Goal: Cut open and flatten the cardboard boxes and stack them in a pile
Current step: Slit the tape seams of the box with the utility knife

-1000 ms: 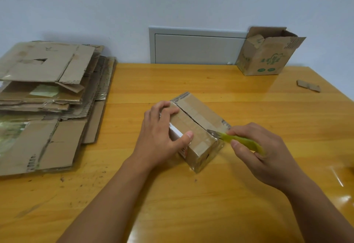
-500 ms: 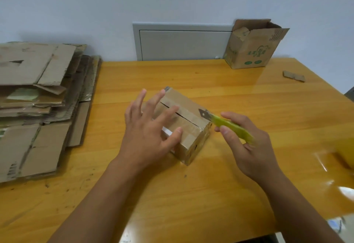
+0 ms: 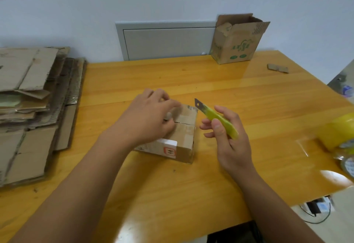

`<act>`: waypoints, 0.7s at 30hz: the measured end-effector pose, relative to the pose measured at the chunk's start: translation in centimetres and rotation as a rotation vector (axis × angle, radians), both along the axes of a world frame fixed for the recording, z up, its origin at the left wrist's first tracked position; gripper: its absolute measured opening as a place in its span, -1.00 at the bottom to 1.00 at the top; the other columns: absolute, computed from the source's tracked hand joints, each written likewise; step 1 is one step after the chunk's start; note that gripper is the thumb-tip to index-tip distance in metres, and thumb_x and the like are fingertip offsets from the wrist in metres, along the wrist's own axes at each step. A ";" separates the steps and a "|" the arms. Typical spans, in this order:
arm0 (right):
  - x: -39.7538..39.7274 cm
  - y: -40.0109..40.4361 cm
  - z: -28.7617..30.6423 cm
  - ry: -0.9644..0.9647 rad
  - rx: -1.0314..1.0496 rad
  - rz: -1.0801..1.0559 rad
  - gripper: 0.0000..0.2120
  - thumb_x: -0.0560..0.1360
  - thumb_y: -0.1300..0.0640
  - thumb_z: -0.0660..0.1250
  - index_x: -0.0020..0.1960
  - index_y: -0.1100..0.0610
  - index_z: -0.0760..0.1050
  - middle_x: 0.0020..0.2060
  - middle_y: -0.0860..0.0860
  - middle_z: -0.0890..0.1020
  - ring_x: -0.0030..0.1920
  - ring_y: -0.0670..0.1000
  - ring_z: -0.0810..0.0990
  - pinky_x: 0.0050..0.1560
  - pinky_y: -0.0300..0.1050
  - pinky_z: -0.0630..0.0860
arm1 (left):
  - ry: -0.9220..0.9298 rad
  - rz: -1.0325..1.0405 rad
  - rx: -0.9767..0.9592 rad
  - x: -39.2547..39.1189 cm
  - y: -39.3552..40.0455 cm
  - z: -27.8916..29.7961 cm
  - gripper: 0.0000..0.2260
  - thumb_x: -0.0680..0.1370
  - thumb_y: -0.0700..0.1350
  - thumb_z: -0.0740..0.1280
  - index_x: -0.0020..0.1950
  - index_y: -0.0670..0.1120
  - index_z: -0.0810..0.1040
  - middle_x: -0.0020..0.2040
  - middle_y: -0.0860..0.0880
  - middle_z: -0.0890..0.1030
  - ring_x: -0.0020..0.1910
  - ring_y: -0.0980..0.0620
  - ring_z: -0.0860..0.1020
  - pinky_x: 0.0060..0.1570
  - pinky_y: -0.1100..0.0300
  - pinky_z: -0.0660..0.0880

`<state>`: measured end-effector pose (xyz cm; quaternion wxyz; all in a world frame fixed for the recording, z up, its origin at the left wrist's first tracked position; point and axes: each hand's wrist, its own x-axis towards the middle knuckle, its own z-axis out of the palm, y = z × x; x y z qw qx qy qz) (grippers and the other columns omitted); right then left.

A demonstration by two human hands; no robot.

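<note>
Surface: you are at a glossy yellow wooden table [image 3: 191,195] set against a pale wall with a grey panel [image 3: 166,41] in it.
Small box: the taped cardboard box [image 3: 184,137] sits on the table directly under your left hand and just left of your right hand; a slit runs across its top and a white label covers its near side.
Left hand: your left hand [image 3: 147,120] lies over the top of the box, fingers curled onto the flaps at the slit; you cannot tell from here whether they actually grip a flap.
Right hand: your right hand [image 3: 228,137] grips the yellow-green utility knife [image 3: 216,117], blade out and pointing up and away, held in the air beside the box and clear of it.
Pile: flattened cardboard [image 3: 32,108] is stacked well to the left of your left hand.
Open box: another box [image 3: 238,40], flaps up, stands far beyond your right hand, against the wall.
Scrap: a cardboard scrap [image 3: 277,68] lies to the right of that box.
Tape: a yellow tape roll [image 3: 337,133] sits right of your right hand.
</note>
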<state>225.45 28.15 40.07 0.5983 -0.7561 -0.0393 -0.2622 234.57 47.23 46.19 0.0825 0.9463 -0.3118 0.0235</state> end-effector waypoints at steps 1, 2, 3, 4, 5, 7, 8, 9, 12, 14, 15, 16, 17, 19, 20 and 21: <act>-0.1 -0.1 0.0 -0.012 0.037 -0.024 -0.74 0.60 -0.04 0.19 0.29 -0.12 0.40 -0.04 -0.09 0.69 -0.04 -0.01 0.69 -0.14 -0.19 0.59 | 0.087 -0.064 0.020 0.4 -0.3 0.1 -0.57 0.61 0.04 0.20 0.49 0.20 0.29 0.48 0.07 0.28 0.45 0.01 0.19 0.42 0.05 0.19; -0.1 -0.2 0.0 -0.027 0.071 -0.049 -0.76 0.61 -0.01 0.19 0.27 -0.10 0.41 -0.07 -0.08 0.69 -0.09 0.00 0.69 -0.17 -0.18 0.58 | 0.170 -0.110 0.044 0.8 -0.6 0.2 -0.53 0.62 0.02 0.20 0.53 0.19 0.23 0.54 0.10 0.20 0.50 0.04 0.12 0.47 0.06 0.10; -0.2 -0.3 0.0 -0.043 0.102 -0.072 -0.79 0.62 0.03 0.19 0.25 -0.08 0.42 -0.10 -0.07 0.69 -0.12 0.01 0.69 -0.19 -0.18 0.57 | 0.229 -0.134 0.064 1.1 -0.7 0.2 -0.50 0.62 0.00 0.20 0.55 0.18 0.18 0.56 0.12 0.16 0.52 0.06 0.09 0.49 0.08 0.06; -0.3 -0.4 0.1 -0.055 0.130 -0.092 -0.80 0.63 0.08 0.19 0.23 -0.07 0.43 -0.12 -0.04 0.68 -0.15 0.02 0.68 -0.21 -0.18 0.56 | 0.256 -0.143 0.075 1.3 -0.8 0.2 -0.49 0.62 0.00 0.21 0.55 0.18 0.16 0.56 0.14 0.15 0.51 0.07 0.10 0.49 0.07 0.06; -0.5 -0.6 0.1 -0.062 0.153 -0.105 -0.81 0.64 0.11 0.18 0.22 -0.05 0.44 -0.14 -0.02 0.68 -0.18 0.02 0.67 -0.22 -0.18 0.55 | 0.264 -0.146 0.076 1.3 -0.8 0.2 -0.47 0.61 0.00 0.22 0.55 0.19 0.15 0.55 0.16 0.17 0.50 0.07 0.12 0.49 0.06 0.08; -0.7 -0.7 0.2 -0.057 0.192 -0.102 -0.82 0.65 0.13 0.18 0.21 -0.03 0.45 -0.19 0.00 0.66 -0.22 0.01 0.66 -0.24 -0.19 0.54 | 0.276 -0.147 0.069 1.3 -0.8 0.3 -0.46 0.59 0.01 0.25 0.54 0.21 0.16 0.54 0.17 0.18 0.48 0.06 0.14 0.48 0.04 0.09; -0.7 -0.8 0.2 -0.045 0.213 -0.094 -0.83 0.65 0.12 0.19 0.21 -0.02 0.46 -0.21 0.00 0.65 -0.24 0.00 0.65 -0.25 -0.19 0.53 | 0.287 -0.144 0.069 1.3 -0.7 0.3 -0.44 0.58 0.01 0.26 0.54 0.22 0.16 0.54 0.17 0.18 0.48 0.06 0.14 0.47 0.05 0.09; -0.8 -0.9 0.3 -0.028 0.236 -0.087 -0.83 0.64 0.11 0.20 0.20 0.00 0.47 -0.24 0.00 0.65 -0.25 -0.01 0.64 -0.25 -0.18 0.53 | 0.295 -0.138 0.069 1.2 -0.7 0.3 -0.43 0.57 0.01 0.27 0.54 0.22 0.16 0.54 0.17 0.17 0.48 0.06 0.13 0.47 0.06 0.08; -0.8 -1.2 0.3 0.017 0.293 -0.069 -0.80 0.59 0.10 0.24 0.19 0.04 0.52 -0.28 0.02 0.63 -0.28 0.00 0.61 -0.25 -0.16 0.53 | 0.260 -0.148 0.044 1.1 -0.7 0.5 -0.45 0.58 -0.02 0.28 0.54 0.18 0.20 0.53 0.18 0.20 0.48 0.07 0.18 0.46 0.10 0.12; -0.9 -1.4 0.4 0.046 0.351 -0.049 -0.79 0.56 0.09 0.27 0.17 0.05 0.56 -0.30 0.03 0.62 -0.29 0.02 0.59 -0.24 -0.16 0.53 | 0.202 -0.157 0.007 0.7 -0.7 0.5 -0.50 0.59 -0.05 0.26 0.53 0.14 0.26 0.51 0.18 0.26 0.47 0.11 0.23 0.44 0.16 0.15; -0.9 -1.5 0.4 0.055 0.385 -0.034 -0.79 0.55 0.09 0.29 0.16 0.06 0.58 -0.31 0.04 0.62 -0.29 0.03 0.58 -0.24 -0.15 0.52 | 0.176 -0.152 -0.014 0.5 -0.6 0.4 -0.52 0.60 -0.06 0.24 0.52 0.12 0.28 0.51 0.17 0.27 0.47 0.12 0.23 0.44 0.19 0.14; -0.9 -1.6 0.4 0.061 0.408 -0.014 -0.80 0.55 0.08 0.32 0.14 0.05 0.60 -0.31 0.04 0.61 -0.29 0.04 0.57 -0.24 -0.14 0.52 | 0.149 -0.146 -0.033 0.2 -0.6 0.2 -0.53 0.61 -0.07 0.23 0.52 0.11 0.30 0.52 0.16 0.28 0.48 0.12 0.22 0.44 0.21 0.11; -1.0 -1.7 0.4 0.069 0.416 0.015 -0.82 0.55 0.06 0.35 0.12 0.04 0.62 -0.31 0.04 0.61 -0.29 0.05 0.56 -0.24 -0.13 0.51 | 0.122 -0.146 -0.053 -0.2 -0.6 -0.1 -0.56 0.62 -0.07 0.21 0.52 0.08 0.31 0.52 0.13 0.28 0.49 0.11 0.20 0.44 0.22 0.08; -1.1 -1.7 0.5 0.086 0.411 0.092 -0.87 0.51 0.04 0.44 0.04 0.02 0.68 -0.33 0.04 0.61 -0.30 0.04 0.56 -0.24 -0.14 0.51 | 0.078 -0.145 -0.086 -0.6 -0.6 -0.7 -0.59 0.63 -0.06 0.13 0.50 0.02 0.36 0.52 0.05 0.32 0.50 0.06 0.21 0.44 0.23 0.04; -1.3 -1.6 0.6 0.102 0.404 0.129 -0.86 0.47 0.02 0.44 -0.01 0.01 0.70 -0.34 0.03 0.61 -0.31 0.02 0.57 -0.24 -0.16 0.51 | 0.071 -0.139 -0.099 -0.7 -0.6 -0.9 -0.57 0.61 -0.03 0.08 0.48 0.00 0.38 0.50 0.02 0.35 0.49 0.04 0.24 0.43 0.24 0.05; -1.4 -1.5 0.6 0.125 0.385 0.162 -0.84 0.42 -0.02 0.43 -0.05 -0.02 0.72 -0.33 0.01 0.62 -0.30 0.00 0.58 -0.23 -0.18 0.52 | 0.071 -0.136 -0.110 -0.7 -0.5 -1.0 -0.53 0.58 0.01 0.04 0.46 -0.02 0.41 0.49 0.00 0.38 0.47 0.04 0.26 0.41 0.26 0.06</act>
